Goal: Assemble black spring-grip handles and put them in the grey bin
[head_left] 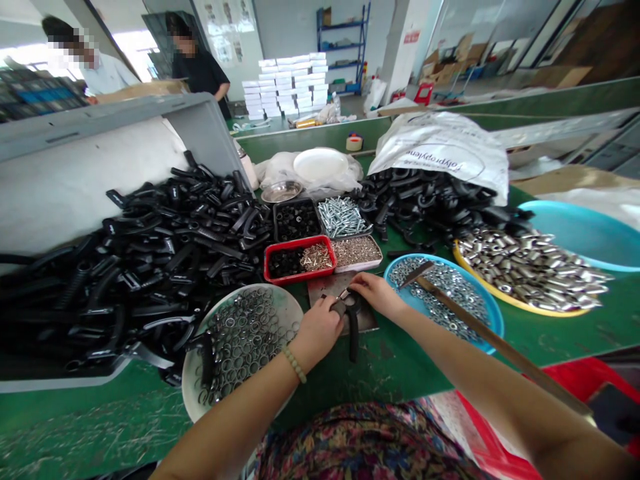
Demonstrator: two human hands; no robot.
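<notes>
My left hand [320, 328] is closed round a black plastic handle part [353, 333] that lies on a small metal plate [367, 320] on the green table. My right hand [376, 292] pinches the top of the same part, where a small metal piece [344, 294] shows between the fingers. A white bowl of metal rings [240, 337] sits just left of my left hand. A blue bowl of washers [450, 293] sits just right of my right hand, with a long metal bar [495, 340] lying across it.
Heaps of black handles lie at left [150, 253] and at back right [425, 200]. Small trays hold screws [341, 215], black nuts [296, 221] and pins [356, 251]; a red tray [299, 260] sits beside them. A yellow dish of metal sleeves [530, 267] stands right. Two people stand far left.
</notes>
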